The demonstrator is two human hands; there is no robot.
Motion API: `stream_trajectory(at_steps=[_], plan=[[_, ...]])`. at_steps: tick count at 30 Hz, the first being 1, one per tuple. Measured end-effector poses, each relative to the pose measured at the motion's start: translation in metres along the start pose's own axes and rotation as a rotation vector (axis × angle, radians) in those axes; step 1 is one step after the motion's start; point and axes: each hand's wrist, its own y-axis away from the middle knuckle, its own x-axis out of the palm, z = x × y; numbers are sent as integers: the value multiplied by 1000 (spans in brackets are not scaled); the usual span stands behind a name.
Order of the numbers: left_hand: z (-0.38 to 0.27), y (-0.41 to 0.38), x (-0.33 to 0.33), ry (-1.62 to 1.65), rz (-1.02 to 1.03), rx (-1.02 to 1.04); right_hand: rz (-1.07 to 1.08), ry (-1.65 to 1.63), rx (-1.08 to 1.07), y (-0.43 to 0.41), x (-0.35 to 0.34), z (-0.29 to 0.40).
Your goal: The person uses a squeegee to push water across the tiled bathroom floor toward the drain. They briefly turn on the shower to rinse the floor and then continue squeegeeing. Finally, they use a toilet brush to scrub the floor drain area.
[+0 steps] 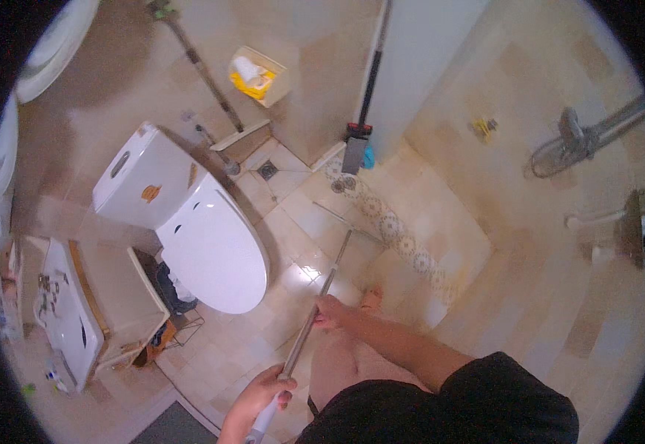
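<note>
A floor squeegee with a long metal pole (302,333) slants across the tiled floor in front of me. My left hand (267,388) wraps the pole near its light grip at the bottom of the view. Further up the pole, my right hand (330,312) is closed around it. The thin, wide squeegee head (364,235) lies on the floor tiles beyond my right hand, near a strip of patterned tiles (390,223). To the left of the pole stands a white toilet with its lid down (217,250).
A floor drain (267,170) lies behind the toilet. A flat mop (357,150) leans by the wall edge, and a wall bin (258,77) holds a yellow bag. The washbasin (72,322) is at left, a grey mat (175,426) at lower left, and a shower fixture (572,141) at right.
</note>
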Motion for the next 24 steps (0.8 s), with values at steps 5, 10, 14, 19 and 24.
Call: stream_trajectory(at_steps=[5, 10, 14, 19, 24], plan=[[-23, 22, 30, 418, 85, 100, 1, 1296, -579, 111, 14, 80], [-58, 13, 68, 308, 119, 267, 434, 1765, -1403, 203, 69, 135], [-86, -3, 90, 465, 219, 437, 346, 2157, -1084, 207, 71, 196], [-90, -38, 106, 777, 85, 885, 445, 1831, -1242, 238, 48, 306], [-32, -95, 131, 1129, -131, 821, 382, 1510, -1146, 307, 41, 358]])
